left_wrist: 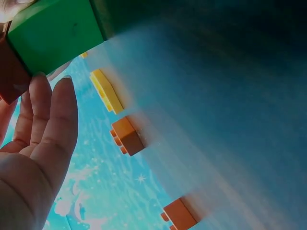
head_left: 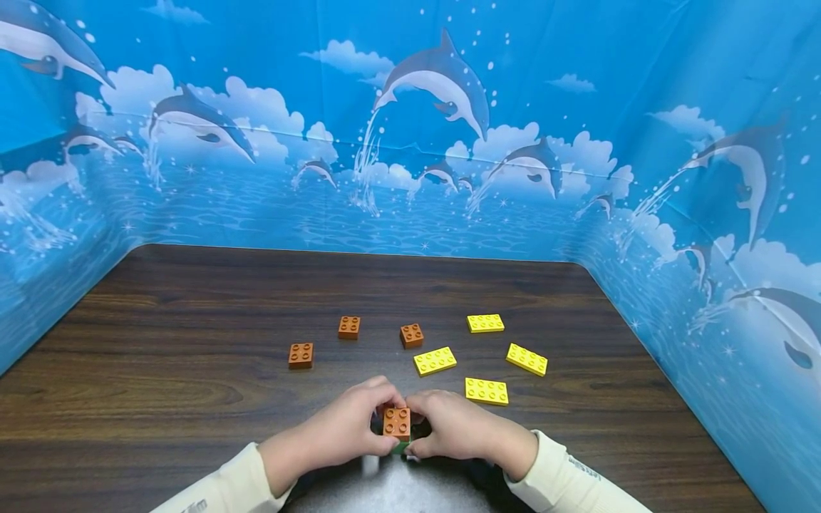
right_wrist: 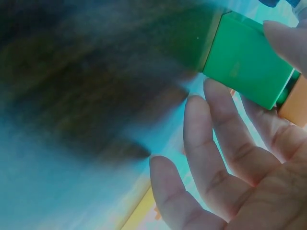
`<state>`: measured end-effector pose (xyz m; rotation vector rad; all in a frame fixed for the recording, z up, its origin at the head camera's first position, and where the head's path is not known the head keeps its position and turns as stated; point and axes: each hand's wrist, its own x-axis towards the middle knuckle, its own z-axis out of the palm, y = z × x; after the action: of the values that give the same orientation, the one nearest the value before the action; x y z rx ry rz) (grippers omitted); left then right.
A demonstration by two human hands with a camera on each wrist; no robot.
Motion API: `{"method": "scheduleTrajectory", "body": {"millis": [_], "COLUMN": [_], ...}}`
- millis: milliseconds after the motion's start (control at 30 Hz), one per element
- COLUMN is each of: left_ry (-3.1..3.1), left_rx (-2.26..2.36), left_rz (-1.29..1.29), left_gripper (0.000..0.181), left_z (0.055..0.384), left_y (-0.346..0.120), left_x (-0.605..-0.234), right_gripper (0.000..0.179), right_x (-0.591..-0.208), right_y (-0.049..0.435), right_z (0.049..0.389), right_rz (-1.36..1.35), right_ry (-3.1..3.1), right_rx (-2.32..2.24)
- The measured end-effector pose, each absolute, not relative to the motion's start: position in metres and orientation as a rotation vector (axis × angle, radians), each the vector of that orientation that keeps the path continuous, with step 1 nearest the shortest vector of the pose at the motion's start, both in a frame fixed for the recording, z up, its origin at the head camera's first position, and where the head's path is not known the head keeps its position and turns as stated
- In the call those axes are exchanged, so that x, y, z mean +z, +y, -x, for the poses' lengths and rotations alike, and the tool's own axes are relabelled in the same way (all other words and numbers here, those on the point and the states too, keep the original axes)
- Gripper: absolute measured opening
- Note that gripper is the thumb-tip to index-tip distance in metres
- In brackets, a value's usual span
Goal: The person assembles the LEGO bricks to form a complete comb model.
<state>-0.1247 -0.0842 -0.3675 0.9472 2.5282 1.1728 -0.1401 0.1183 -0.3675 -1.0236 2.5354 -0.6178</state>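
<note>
Fingers (head_left: pixel 383 393) gripping orange brick (head_left: pixel 396 423), yellow bricks (head_left: pixel 435 361) beyond

Between 4 and 5 o'clock, your right sleeve (head_left: pixel 556 473) bears lettering (head_left: pixel 584 468), perhaps starting "Let"; between 7 and 8, your left sleeve (head_left: pixel 232 486) bears unreadable print (head_left: pixel 194 506).

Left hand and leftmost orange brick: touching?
Apart. The head view plainly shows bare dark table between the left hand and the leftmost orange brick.

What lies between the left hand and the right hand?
An orange brick, with a green block beneath, lies between left hand and right hand; the head view shows this.
</note>
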Motion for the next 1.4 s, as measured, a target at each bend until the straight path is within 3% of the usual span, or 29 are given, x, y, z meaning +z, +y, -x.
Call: {"method": "scheduleTrajectory", "body": {"millis": [533,767,1400], "left_ry": [2.521,2.528,2.514], "left_rx": [1.125,1.142,1.182], "left_rz": [-0.876,-0.87,-0.847], "left_gripper": [0.028,0.031,0.028], "left_z": [0.124,0.122,0.12], "left_y": [-0.084,-0.085,-0.088], "left_x": [-0.365,-0.366,-0.366], "right_gripper": [0.024,0.042,0.028], "right_x": [-0.368,-0.36,-0.361], "right_y": [0.118,0.127,0.129], "right_z": [0.137,0.125,0.112], "right_rz": [0.977,0.84,0.907], "right_ry": [2.537,2.561,2.707], "right_rx": [-0.651,-0.794,-0.854]}}
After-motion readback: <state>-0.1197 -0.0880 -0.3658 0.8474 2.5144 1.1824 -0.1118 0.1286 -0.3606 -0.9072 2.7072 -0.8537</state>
